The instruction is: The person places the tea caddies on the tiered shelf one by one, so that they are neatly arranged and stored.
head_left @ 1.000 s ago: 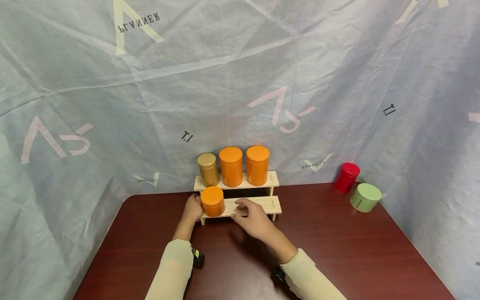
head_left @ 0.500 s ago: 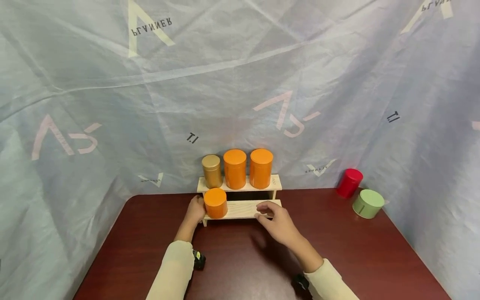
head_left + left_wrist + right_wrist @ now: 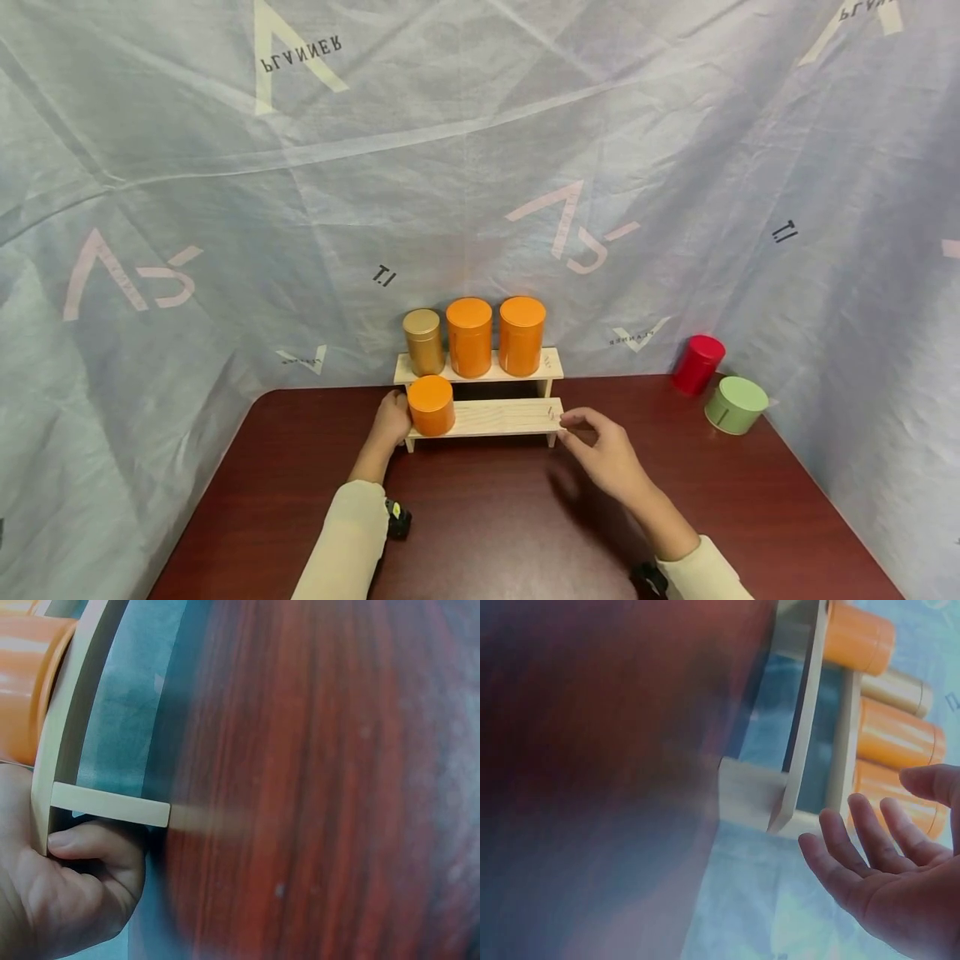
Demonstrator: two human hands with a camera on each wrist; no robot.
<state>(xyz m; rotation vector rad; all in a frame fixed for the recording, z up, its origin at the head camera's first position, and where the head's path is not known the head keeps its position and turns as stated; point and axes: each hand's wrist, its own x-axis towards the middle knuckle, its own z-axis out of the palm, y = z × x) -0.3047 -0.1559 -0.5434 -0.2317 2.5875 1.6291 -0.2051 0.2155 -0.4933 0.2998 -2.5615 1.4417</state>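
A two-step wooden shelf [image 3: 502, 416] stands at the back of the table. My left hand [image 3: 390, 421] grips the left end of its lower step; in the left wrist view, the curled fingers [image 3: 97, 844] hook under the board beside a leg. Right next to that hand, a short orange tin [image 3: 431, 408] stands upright on the lower step. On the upper step are a gold tin [image 3: 425, 346] and two taller orange tins [image 3: 470, 340]. My right hand [image 3: 611, 458] hovers by the lower step's right end, fingers loosely bent and apart, holding nothing.
At the right rear of the dark red table [image 3: 480, 525] stand a red tin [image 3: 699, 365] and, in front of it, a light green tin [image 3: 737, 406]. A grey printed cloth [image 3: 450, 208] hangs behind and at both sides.
My right hand has moved right along the lower step, from its middle to its right end. My left hand keeps its grip on the shelf. The head view has shifted slightly.
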